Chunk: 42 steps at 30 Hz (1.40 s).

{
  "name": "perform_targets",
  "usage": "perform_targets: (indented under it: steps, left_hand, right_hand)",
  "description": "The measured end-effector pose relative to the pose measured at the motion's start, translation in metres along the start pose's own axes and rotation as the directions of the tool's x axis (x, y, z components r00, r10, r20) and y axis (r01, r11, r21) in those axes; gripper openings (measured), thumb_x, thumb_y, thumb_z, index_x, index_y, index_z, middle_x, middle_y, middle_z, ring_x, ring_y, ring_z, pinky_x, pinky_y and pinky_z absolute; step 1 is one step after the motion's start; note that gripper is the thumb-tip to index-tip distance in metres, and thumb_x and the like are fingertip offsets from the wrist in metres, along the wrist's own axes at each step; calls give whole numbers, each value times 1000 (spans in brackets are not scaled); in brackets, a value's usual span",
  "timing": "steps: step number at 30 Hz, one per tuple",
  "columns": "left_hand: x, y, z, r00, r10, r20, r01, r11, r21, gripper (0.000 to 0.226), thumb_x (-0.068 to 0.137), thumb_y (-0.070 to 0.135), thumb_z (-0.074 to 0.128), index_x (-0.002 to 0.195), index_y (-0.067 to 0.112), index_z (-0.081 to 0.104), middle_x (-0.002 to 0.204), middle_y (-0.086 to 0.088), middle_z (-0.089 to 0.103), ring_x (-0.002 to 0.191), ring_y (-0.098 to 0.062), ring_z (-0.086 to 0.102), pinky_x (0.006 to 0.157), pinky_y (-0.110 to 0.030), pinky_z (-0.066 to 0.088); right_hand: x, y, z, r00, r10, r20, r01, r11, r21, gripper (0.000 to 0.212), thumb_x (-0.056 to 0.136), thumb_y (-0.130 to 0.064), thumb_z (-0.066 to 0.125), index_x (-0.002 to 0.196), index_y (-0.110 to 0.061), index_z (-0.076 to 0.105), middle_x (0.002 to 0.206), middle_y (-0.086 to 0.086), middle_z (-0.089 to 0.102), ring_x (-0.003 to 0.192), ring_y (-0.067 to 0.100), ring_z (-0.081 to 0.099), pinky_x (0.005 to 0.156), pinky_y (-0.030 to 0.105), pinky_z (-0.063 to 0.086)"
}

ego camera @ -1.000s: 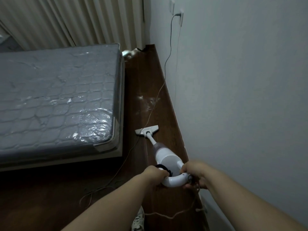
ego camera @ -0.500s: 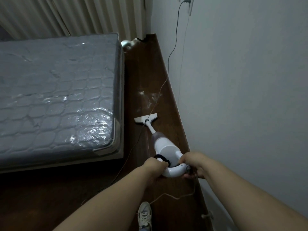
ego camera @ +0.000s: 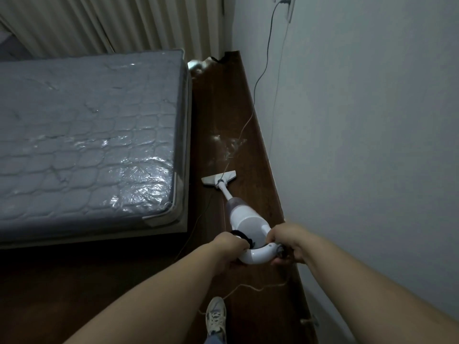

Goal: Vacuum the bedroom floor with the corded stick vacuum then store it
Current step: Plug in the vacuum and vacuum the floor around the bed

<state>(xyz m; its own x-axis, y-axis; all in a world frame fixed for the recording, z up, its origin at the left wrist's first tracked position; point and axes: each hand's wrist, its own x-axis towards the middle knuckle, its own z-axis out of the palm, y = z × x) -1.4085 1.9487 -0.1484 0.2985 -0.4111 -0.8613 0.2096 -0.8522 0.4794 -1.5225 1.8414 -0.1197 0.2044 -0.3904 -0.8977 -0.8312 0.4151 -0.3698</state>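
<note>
You're gripping the vacuum [ego camera: 244, 220] two-handed: left hand [ego camera: 229, 244] curled round the near-bed side of the loop handle, right hand [ego camera: 285, 240] curled round the wall side, where the cord [ego camera: 260, 78] is leaving the handle. The nozzle [ego camera: 218, 178] is sitting flat on the floor [ego camera: 248, 108], in the strip between bed [ego camera: 87, 135] and wall [ego camera: 360, 145], nearer the bed, just short of the pale dust patch [ego camera: 227, 144].

Risks, my read:
- The cord is running from the wall socket [ego camera: 289, 6] down across the dust patch and over the nozzle. Pushing forward is likely riding over it or sucking it in.
- Slack is looping on the floor by your shoe [ego camera: 216, 316]. Stepping forward could be snagging it and yanking the plug.
- The wall is close on the right; a wide sweep may be knocking the nozzle into the skirting.
</note>
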Motion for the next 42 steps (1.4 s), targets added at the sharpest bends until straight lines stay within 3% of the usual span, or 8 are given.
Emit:
perform_targets:
  steps: [5, 13, 17, 19, 21, 24, 30, 42]
  left_hand:
    - [-40, -40, 41, 999, -19, -32, 21, 999, 32, 24, 91, 17, 58, 108, 1, 53, 92, -13, 61, 76, -24, 63, 59, -26, 55]
    - [-67, -79, 52, 989, -65, -131, 55, 995, -79, 25, 87, 10, 61, 107, -5, 58, 99, -23, 64, 86, -36, 65, 70, -38, 56]
    - [-57, -81, 35, 980, -78, -185, 57, 991, -119, 33, 85, 10, 63, 112, -9, 60, 110, -29, 64, 102, -41, 64, 90, -51, 54]
    - [-47, -81, 26, 977, -66, -202, 43, 992, -116, 36, 86, 11, 63, 115, -10, 59, 113, -29, 63, 103, -42, 63, 92, -52, 52]
    - [-38, -78, 17, 977, -52, -207, 22, 989, -145, 34, 85, 10, 62, 113, -11, 60, 104, -28, 64, 92, -41, 65, 84, -48, 56]
    - [-23, -72, 0, 978, -41, -204, 5, 985, -172, 32, 86, 13, 62, 110, -9, 60, 85, -20, 62, 66, -28, 61, 51, -30, 51]
    - [8, -49, -46, 982, -46, -185, -6, 962, -273, 30, 89, 14, 58, 114, -2, 57, 91, -17, 60, 70, -25, 59, 42, -24, 44]
    - [44, -31, -99, 983, -27, -182, -14, 976, -217, 17, 88, 5, 56, 103, -2, 59, 95, -22, 58, 84, -34, 58, 68, -40, 52]
  right_hand:
    - [-33, 46, -3, 998, 1, 56, 5, 994, -112, 37, 88, 0, 48, 124, 7, 43, 80, 22, 54, 58, 28, 58, 46, 29, 50]
    - [-56, 71, 15, 988, -52, 143, 82, 975, -208, 37, 94, -5, 47, 125, 14, 46, 77, 25, 55, 60, 29, 54, 61, 32, 47]
    - [-48, 61, 29, 983, -52, 174, 81, 983, -166, 24, 93, -5, 46, 113, 7, 48, 70, 21, 54, 54, 27, 54, 44, 26, 44]
    - [-41, 51, 35, 981, -68, 179, 98, 982, -162, 26, 93, -6, 47, 115, 8, 48, 75, 22, 53, 69, 31, 56, 61, 31, 46]
    - [-34, 40, 39, 980, -63, 186, 92, 985, -149, 30, 93, -5, 47, 119, 9, 47, 78, 22, 52, 78, 33, 55, 74, 33, 46]
    - [-26, 19, 46, 985, -48, 168, 68, 990, -120, 18, 91, -2, 48, 109, 4, 46, 76, 22, 52, 65, 30, 55, 58, 30, 48]
    - [-1, -36, 64, 986, -51, 159, 69, 992, -109, 30, 91, -3, 47, 119, 9, 49, 73, 18, 52, 64, 26, 54, 57, 29, 47]
    - [35, -77, 96, 995, -2, 99, 5, 999, -33, 38, 92, -5, 47, 129, 4, 44, 93, 24, 53, 62, 28, 57, 46, 29, 50]
